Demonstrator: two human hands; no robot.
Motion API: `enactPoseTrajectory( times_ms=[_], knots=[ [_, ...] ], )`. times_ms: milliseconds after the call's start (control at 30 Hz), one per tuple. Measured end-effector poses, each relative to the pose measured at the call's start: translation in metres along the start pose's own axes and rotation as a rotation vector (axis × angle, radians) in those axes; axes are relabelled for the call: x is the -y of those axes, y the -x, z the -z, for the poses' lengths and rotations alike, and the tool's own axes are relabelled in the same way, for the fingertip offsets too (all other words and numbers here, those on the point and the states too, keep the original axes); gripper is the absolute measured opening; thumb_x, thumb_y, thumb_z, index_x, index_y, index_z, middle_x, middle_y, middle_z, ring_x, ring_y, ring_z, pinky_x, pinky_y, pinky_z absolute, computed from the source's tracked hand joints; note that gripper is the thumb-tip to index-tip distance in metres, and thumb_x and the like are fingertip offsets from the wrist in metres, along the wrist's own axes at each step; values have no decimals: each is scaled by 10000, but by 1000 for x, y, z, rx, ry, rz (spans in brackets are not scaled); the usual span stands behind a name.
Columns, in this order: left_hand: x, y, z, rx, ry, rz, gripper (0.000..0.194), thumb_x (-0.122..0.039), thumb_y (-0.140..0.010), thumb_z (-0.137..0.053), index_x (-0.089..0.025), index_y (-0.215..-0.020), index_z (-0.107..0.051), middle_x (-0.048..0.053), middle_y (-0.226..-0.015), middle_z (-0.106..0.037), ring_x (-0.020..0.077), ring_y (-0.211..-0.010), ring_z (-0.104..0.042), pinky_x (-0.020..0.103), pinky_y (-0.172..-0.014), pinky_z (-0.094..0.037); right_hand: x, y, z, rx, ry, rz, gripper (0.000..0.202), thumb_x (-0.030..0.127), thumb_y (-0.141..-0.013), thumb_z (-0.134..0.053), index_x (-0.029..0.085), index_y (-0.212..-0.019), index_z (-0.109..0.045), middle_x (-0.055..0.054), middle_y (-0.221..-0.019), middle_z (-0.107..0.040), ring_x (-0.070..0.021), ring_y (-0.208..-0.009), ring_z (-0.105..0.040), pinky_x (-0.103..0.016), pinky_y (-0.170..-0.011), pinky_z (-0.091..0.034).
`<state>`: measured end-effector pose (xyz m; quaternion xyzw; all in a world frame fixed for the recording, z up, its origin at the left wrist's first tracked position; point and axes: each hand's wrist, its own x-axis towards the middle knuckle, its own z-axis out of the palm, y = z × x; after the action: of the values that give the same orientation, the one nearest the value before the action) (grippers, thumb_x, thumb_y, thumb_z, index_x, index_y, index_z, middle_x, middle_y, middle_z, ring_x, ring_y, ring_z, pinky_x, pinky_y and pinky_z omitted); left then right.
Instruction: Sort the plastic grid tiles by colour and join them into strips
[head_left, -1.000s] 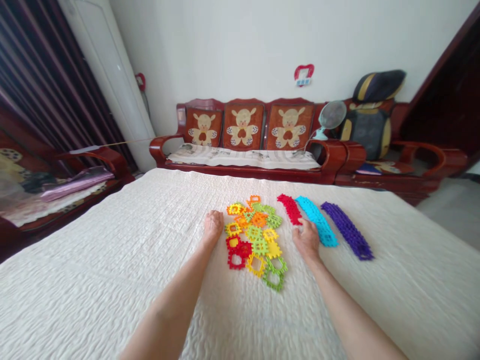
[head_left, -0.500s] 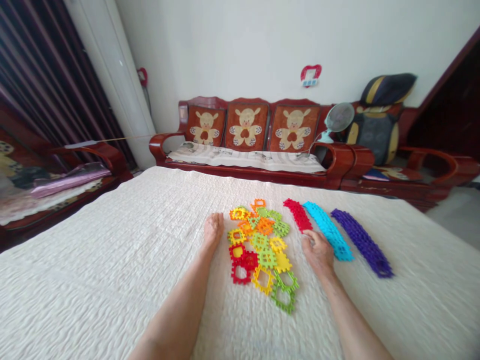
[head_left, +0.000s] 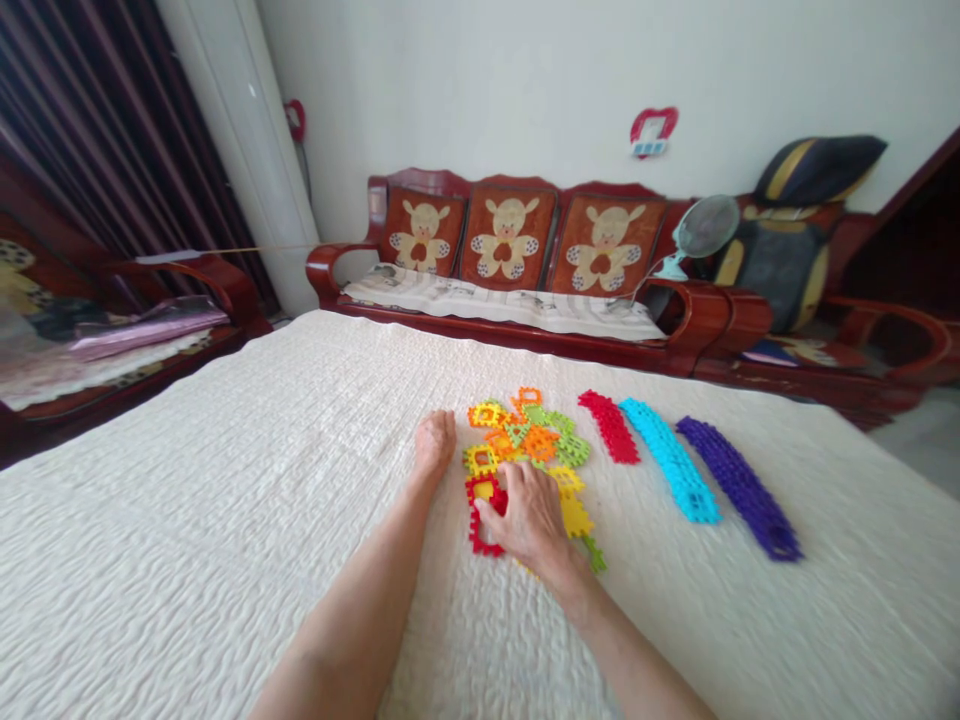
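- Red interlocking plastic tiles [head_left: 487,549] lie on the quilted cover [head_left: 187,500], directly under the right hand [head_left: 531,510], its thumb and fingertips apart above them.
- The right hand arches palm-down over the mixed pile.
- The left hand [head_left: 436,438] rests curled just beside the pile; its hidden fingers leave its grip unclear.

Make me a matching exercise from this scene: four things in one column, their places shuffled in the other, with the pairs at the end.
1. Left hand
2. Right hand
3. Light blue row
4. Fan

A. Between the red row and purple row
B. Just left of the loose pieces
C. By the sofa's right armrest
D. Over the loose pieces

Pairs: 1-B, 2-D, 3-A, 4-C
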<state>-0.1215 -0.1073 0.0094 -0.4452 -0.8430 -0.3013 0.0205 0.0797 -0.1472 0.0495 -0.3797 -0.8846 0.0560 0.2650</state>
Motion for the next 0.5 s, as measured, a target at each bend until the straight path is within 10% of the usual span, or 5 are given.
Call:
enactPoseTrajectory(
  times_ms=[500],
  knots=[
    [3, -1, -3, -5, 15, -13, 336, -302, -900, -328, -181, -726, -589, 79, -799, -641, 163, -774, -566, 273, -727, -368, 4, -1, 1, -68, -96, 34, 344, 346, -725, -595, 188, -1026, -545, -86, -935, -640, -237, -898, -567, -395, -853, -388]
  ],
)
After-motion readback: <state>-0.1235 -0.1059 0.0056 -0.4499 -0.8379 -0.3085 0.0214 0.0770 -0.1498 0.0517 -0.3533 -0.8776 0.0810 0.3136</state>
